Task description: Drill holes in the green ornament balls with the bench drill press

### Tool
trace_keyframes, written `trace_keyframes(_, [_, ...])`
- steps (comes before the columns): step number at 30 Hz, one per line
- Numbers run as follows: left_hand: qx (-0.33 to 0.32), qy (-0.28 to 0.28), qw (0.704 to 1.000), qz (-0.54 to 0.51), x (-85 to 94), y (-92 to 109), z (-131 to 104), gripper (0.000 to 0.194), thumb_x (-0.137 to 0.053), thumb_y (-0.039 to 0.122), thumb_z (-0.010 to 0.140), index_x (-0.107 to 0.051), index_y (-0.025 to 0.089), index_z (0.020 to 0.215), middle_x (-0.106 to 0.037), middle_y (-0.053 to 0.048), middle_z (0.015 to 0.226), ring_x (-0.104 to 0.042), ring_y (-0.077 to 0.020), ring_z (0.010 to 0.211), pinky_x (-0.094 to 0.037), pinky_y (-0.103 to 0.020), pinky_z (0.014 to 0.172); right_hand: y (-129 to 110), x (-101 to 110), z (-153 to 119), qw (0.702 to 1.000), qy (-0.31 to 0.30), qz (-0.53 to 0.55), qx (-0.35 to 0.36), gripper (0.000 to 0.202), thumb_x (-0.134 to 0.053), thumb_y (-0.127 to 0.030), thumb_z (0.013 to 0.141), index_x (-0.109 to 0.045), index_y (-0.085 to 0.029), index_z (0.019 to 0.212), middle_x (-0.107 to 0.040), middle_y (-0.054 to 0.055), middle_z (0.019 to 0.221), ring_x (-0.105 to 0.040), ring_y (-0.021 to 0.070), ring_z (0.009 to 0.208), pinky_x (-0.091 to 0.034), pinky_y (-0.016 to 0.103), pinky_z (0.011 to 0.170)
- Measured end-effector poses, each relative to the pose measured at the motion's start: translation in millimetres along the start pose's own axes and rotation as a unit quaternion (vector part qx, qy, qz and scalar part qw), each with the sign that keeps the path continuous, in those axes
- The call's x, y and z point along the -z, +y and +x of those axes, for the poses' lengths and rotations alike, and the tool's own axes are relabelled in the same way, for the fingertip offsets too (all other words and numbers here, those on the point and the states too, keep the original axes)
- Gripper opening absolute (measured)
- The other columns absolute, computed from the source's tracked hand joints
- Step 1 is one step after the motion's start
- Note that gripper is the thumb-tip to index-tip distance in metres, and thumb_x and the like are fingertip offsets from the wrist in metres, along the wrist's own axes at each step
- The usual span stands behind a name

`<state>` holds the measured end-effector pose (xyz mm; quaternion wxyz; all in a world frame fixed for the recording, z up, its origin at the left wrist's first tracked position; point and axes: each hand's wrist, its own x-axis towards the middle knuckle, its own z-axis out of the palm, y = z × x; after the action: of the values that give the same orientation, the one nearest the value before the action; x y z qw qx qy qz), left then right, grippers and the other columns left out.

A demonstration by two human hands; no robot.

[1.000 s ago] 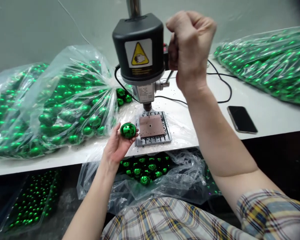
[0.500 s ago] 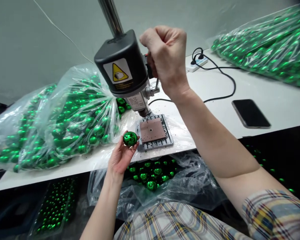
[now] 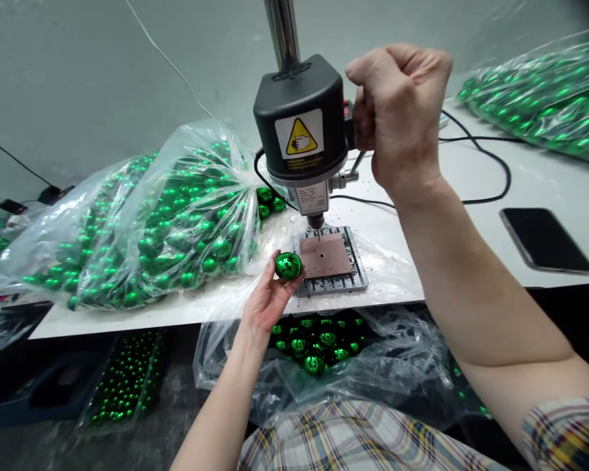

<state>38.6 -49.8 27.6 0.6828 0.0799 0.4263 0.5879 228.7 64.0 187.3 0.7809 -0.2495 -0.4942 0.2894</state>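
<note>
My left hand (image 3: 269,297) holds a shiny green ball (image 3: 288,265) in its fingers, just left of the drill press base (image 3: 331,283). My right hand (image 3: 405,111) is raised in a fist round the feed lever (image 3: 357,161) of the drill press (image 3: 302,124); the lever's grip is hidden inside it. Under the drill bit (image 3: 319,237) lies a flat brownish plate (image 3: 336,258) with a small hole. Dark shavings are scattered over the base. The ball is beside the plate, not under the bit.
A clear bag (image 3: 177,229) full of green balls fills the table's left side; another bag (image 3: 554,104) lies at the back right. A phone (image 3: 544,239) and a black cable (image 3: 508,176) are on the right. Below the edge, an open plastic bag (image 3: 392,353) holds more balls.
The camera view has turned left, so everything sits further right in the picture. Both hands keep their hold, and the ball stays beside the base.
</note>
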Motion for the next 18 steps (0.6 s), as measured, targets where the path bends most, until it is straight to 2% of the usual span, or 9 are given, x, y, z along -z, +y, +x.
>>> trace_keyframes(4, [0.012, 0.004, 1.000, 0.005, -2.6, -0.6, 6.3, 0.024, -0.062, 0.015, 0.091, -0.064, 0.011, 0.114, -0.075, -0.013, 0.101, -0.075, -0.0231, 0.095, -0.063, -0.039, 0.092, -1.4, 0.4, -1.5, 0.999, 0.000, 0.030, 0.011, 0.047, -0.050, 0.005, 0.078, -0.037, -0.023, 0.043, -0.030, -0.008, 0.039, -0.025, 0.0070, 0.036, -0.016, 0.028, 0.037])
trace_keyframes(7, [0.017, -0.010, 1.000, 0.009, -5.2, -2.6, 14.9, 0.023, -0.062, 0.017, 0.090, -0.064, 0.009, 0.111, -0.075, -0.015, 0.101, -0.074, -0.0248, 0.099, -0.062, -0.039, 0.094, -0.9, 0.5, -2.3, 0.999, -0.004, 0.033, 0.023, 0.048, -0.050, 0.007, 0.078, -0.035, -0.024, 0.044, -0.031, -0.008, 0.040, -0.024, 0.0066, 0.036, -0.017, 0.028, 0.037])
trace_keyframes(10, [0.017, -0.032, 0.998, 0.046, -7.2, -6.4, 26.6, 0.029, -0.069, 0.021, 0.087, -0.065, 0.013, 0.114, -0.074, -0.013, 0.102, -0.074, -0.0238, 0.095, -0.062, -0.035, 0.087, -0.5, 0.7, -2.0, 1.000, -0.006, 0.015, 0.021, 0.049, -0.050, 0.006, 0.080, -0.035, -0.023, 0.045, -0.031, -0.009, 0.041, -0.024, 0.0062, 0.036, -0.019, 0.027, 0.037])
trace_keyframes(13, [-0.029, -0.046, 0.996, 0.077, -9.1, -9.7, 38.9, 0.034, -0.075, 0.017, 0.082, -0.065, 0.020, 0.115, -0.073, -0.008, 0.104, -0.074, -0.0193, 0.089, -0.061, -0.030, 0.081, -0.4, 1.1, 1.0, 1.000, -0.007, 0.005, 0.010, 0.049, -0.050, 0.006, 0.082, -0.037, -0.023, 0.045, -0.031, -0.009, 0.040, -0.024, 0.0058, 0.034, -0.019, 0.026, 0.035])
trace_keyframes(15, [-0.050, -0.047, 0.995, 0.067, -10.7, -10.9, 45.6, 0.030, -0.074, 0.017, 0.083, -0.065, 0.021, 0.112, -0.072, -0.006, 0.106, -0.072, -0.0178, 0.091, -0.061, -0.032, 0.084, -0.3, 1.4, 4.7, 1.000, -0.017, 0.009, -0.001, 0.048, -0.050, 0.004, 0.084, -0.040, -0.023, 0.046, -0.031, -0.009, 0.040, -0.023, 0.0060, 0.033, -0.020, 0.026, 0.035])
trace_keyframes(18, [-0.049, -0.030, 0.997, 0.046, -13.0, -11.3, 51.1, 0.018, -0.071, 0.021, 0.088, -0.065, 0.018, 0.105, -0.072, -0.008, 0.104, -0.071, -0.0181, 0.093, -0.060, -0.033, 0.087, 0.0, 1.2, 10.8, 0.999, -0.032, 0.015, -0.028, 0.046, -0.050, 0.002, 0.085, -0.041, -0.023, 0.047, -0.032, -0.009, 0.039, -0.022, 0.0067, 0.033, -0.017, 0.027, 0.033])
